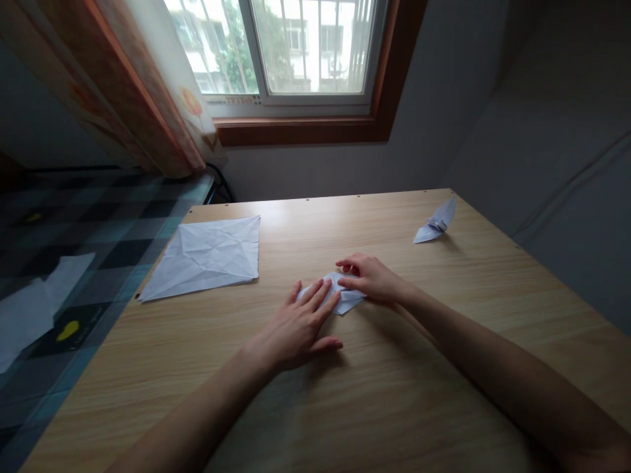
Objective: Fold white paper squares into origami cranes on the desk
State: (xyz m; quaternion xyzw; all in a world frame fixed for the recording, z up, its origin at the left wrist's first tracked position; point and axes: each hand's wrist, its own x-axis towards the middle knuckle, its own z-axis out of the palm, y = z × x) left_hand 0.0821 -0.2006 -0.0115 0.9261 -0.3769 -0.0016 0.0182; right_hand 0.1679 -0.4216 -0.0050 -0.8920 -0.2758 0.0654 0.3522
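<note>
A small piece of folded white paper [348,303] lies on the wooden table, partly covered by both hands. My left hand [305,322] rests palm down, its spread fingertips pressing the paper from the left and its thumb on the bare wood. At the paper's upper right is my right hand [372,276], with bent fingers and the thumb laid on the paper's edge. It appears to grip that edge, though the contact is partly hidden.
A creased white paper sheet [221,253] lies at the table's [315,226] left. A folded paper figure [435,225] stands at the far right. Loose white paper [29,309] lies on the checked cloth [123,256] beyond the left edge. A window [315,52] and curtain [148,85] are behind.
</note>
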